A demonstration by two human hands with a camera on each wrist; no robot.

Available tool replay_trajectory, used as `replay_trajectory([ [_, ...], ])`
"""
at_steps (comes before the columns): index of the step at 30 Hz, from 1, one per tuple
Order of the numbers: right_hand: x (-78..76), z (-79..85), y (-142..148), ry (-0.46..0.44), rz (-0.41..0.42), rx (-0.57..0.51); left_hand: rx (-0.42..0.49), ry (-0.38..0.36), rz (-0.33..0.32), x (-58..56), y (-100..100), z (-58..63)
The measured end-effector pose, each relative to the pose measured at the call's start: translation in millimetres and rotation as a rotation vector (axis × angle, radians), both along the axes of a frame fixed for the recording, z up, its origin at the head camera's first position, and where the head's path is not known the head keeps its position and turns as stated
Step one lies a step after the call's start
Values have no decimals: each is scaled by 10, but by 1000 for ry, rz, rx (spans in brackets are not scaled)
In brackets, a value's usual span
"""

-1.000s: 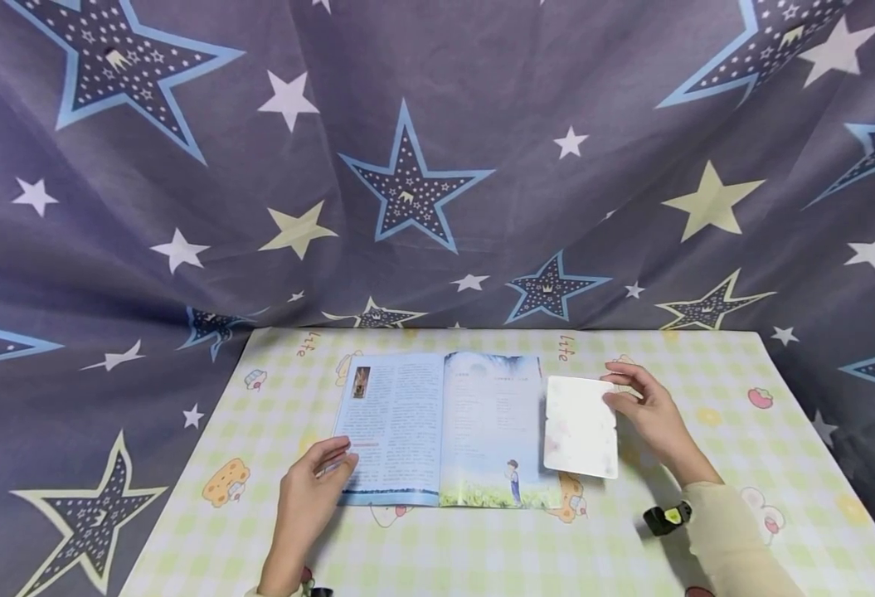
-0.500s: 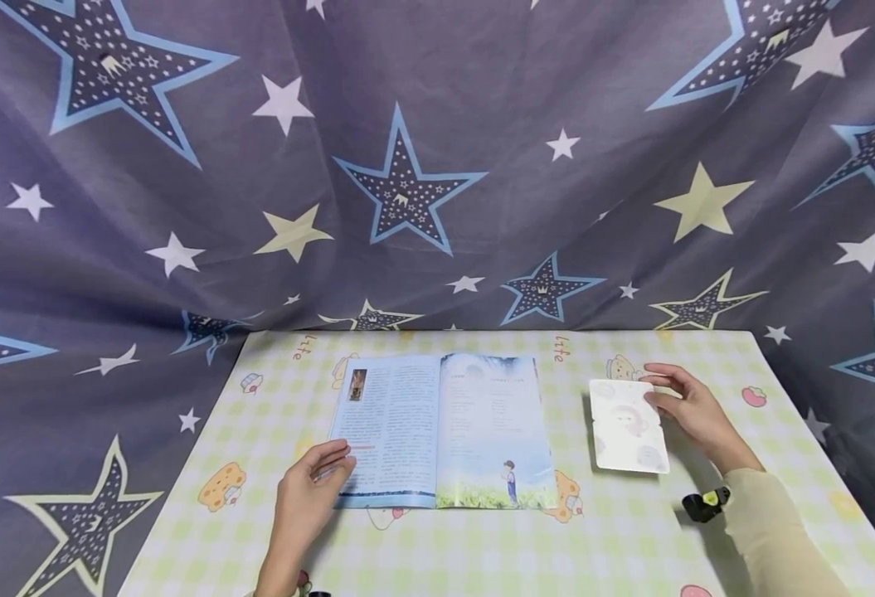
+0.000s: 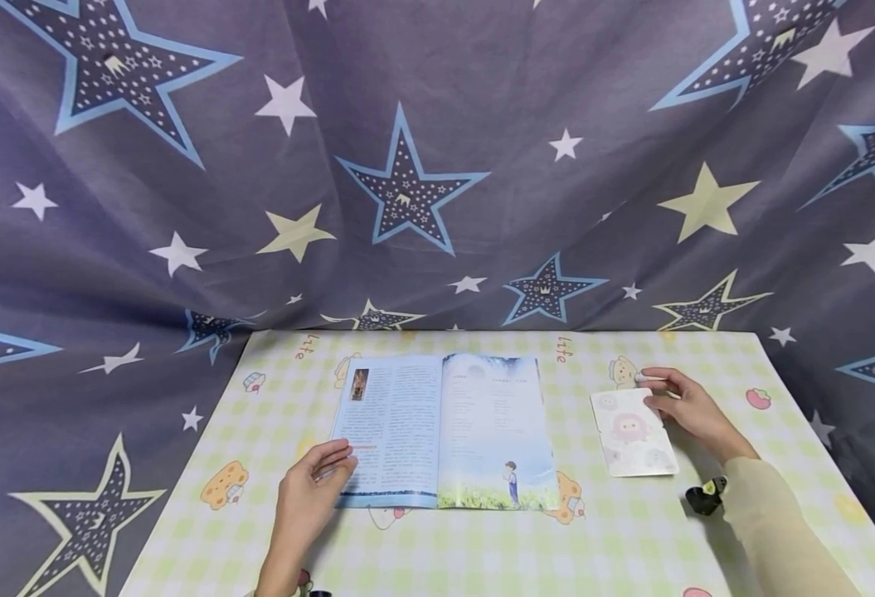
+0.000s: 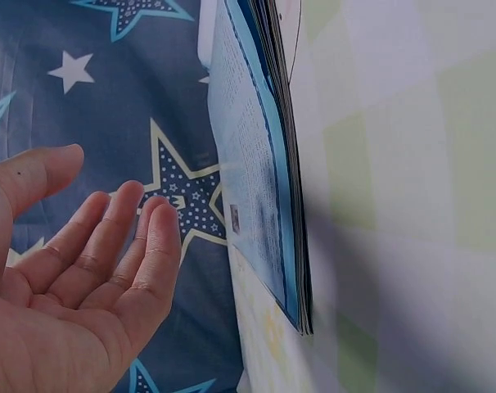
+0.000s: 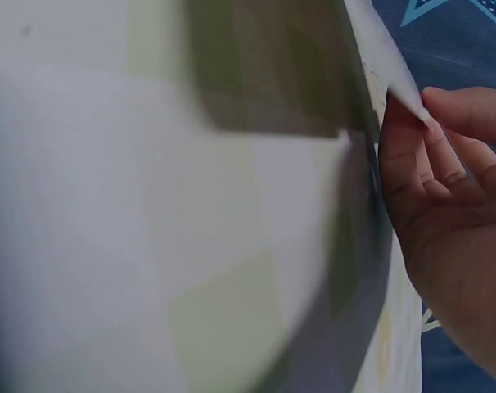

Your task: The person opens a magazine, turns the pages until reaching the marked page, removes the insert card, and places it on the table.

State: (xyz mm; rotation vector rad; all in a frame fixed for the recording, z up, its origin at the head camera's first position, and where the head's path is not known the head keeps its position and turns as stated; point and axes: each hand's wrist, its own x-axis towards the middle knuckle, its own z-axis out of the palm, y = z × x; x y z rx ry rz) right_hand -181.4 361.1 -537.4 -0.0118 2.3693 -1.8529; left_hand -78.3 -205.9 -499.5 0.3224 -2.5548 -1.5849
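Observation:
An open magazine (image 3: 400,431) lies on the table, text on its left page and a picture of a child on its right. My left hand (image 3: 316,489) hovers over its lower left edge. In the left wrist view that hand (image 4: 92,286) has loosely bent fingers with nothing between them. To the right of the magazine, my right hand (image 3: 691,410) pinches the upper right edge of a white card-like sheet (image 3: 631,435) with a pink cartoon figure and small side notches. The right wrist view shows the sheet (image 5: 395,61) between thumb and fingers, close over the table.
A green-and-white checked cloth with cartoon prints covers the table (image 3: 482,551). Behind it hangs a dark curtain (image 3: 512,191) with star prints. A small black device (image 3: 706,497) sits at the right wrist.
My right hand has carried the white sheet rightward, away from the magazine, then slightly toward me and lower; its pink figure now shows clearly. The left hand has stayed in place.

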Motion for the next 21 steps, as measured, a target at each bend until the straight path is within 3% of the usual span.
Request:
replay_trajectory([
  [4, -36, 0, -12, 19, 0, 141, -4, -5, -7, -7, -3, 7],
  [13, -31, 148, -18, 161, -38, 397, -6, 0, -10, -27, 9, 22],
  [17, 96, 312, -122, 225, -83, 387, 0, 1, -14, -27, 17, 28],
  [21, 326, 514, -345, 299, -118, 259, 0, 0, -22, -23, 25, 41],
])
